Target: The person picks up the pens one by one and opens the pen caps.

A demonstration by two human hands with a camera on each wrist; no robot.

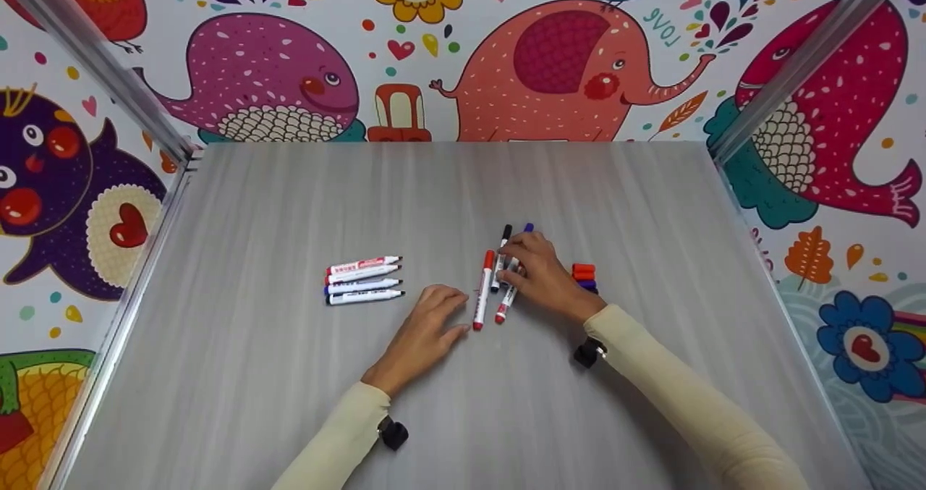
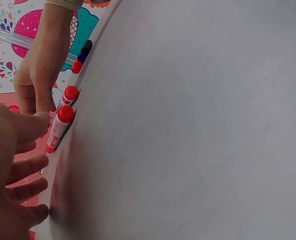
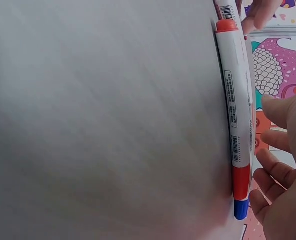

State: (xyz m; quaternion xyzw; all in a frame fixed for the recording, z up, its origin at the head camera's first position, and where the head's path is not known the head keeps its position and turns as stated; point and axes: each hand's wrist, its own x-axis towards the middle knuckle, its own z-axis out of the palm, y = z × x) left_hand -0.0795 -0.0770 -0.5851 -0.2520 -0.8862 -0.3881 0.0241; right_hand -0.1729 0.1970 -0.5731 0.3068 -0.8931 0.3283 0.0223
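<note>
The red marker (image 1: 482,291) is flanked by the left hand (image 1: 422,336), empty and loosely open, and the right hand (image 1: 545,274), part-open, nothing visibly held. Presumably light, stiff and slick, it is best pinched mid-length.

Grey table (image 1: 434,186); printed wall (image 1: 394,70) behind, purple whale (image 1: 268,70) left of coral elephant (image 1: 557,85); metal pole (image 1: 801,63) at right.

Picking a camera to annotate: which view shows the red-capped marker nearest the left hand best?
Head: the red-capped marker is unobstructed end to end beside the left hand. Left wrist: close but foreshortened, one red end toward the camera. Right wrist: apparently just a cropped piece, behind another marker.
</note>
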